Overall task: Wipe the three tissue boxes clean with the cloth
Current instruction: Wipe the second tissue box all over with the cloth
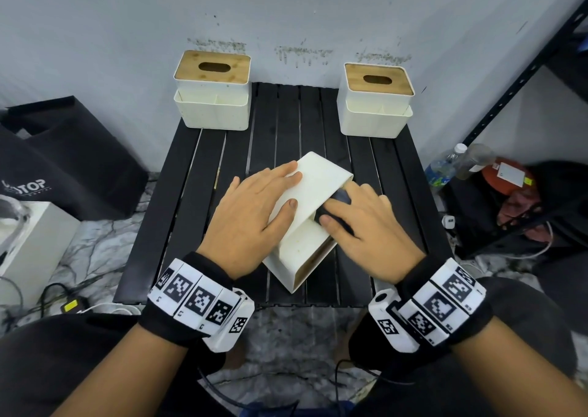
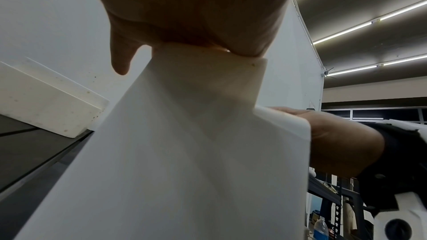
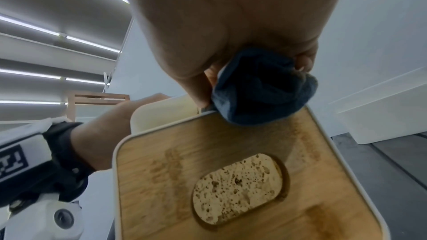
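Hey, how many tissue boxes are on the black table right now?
3. One stands upright at the back left, one upright at the back right, and one lies tipped on its side in the middle under both hands. None seem hidden.

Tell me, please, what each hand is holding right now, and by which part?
The right hand grips the bunched dark cloth against the tipped tissue box; the left hand lies flat on that box's upturned side, steadying it.

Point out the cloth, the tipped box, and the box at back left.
cloth [image 3: 261, 88], right wrist view, middle of the bunched blue fabric
tipped box [image 1: 313, 190], head view, upturned white face
back-left box [image 1: 212, 68], head view, wooden lid
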